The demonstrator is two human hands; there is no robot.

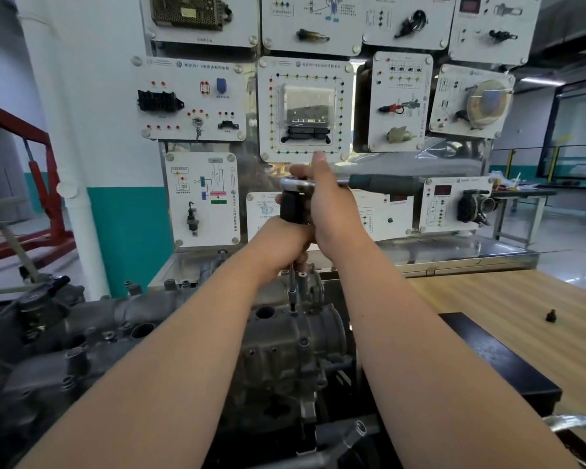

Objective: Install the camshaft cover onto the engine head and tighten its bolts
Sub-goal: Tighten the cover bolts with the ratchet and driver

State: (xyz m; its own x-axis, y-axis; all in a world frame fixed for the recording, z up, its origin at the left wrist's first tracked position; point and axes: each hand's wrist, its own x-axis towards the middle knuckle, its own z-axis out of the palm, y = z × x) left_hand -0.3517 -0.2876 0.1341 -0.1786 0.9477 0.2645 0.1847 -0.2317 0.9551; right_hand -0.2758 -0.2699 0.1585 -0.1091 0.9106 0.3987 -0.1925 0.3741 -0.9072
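Above the camshaft cover [285, 336], left grip [281, 242] round half-hidden extension [291, 208], right grip [332, 208] wrapped over ratchet [383, 184].

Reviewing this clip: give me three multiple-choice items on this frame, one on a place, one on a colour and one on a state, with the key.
1. Where does the small black part lie? A on the wooden table; B on the floor; C in a hand.
2. The ratchet's handle grip is: A red; B dark green; C yellow.
3. The left hand is: A flat on the table; B gripping the black piece under the ratchet head; C hanging idle.
Key: 1 A, it sits alone on the wood, right of the engine. 2 B, the grip juts right, dark green. 3 B, its fingers wrap the piece.
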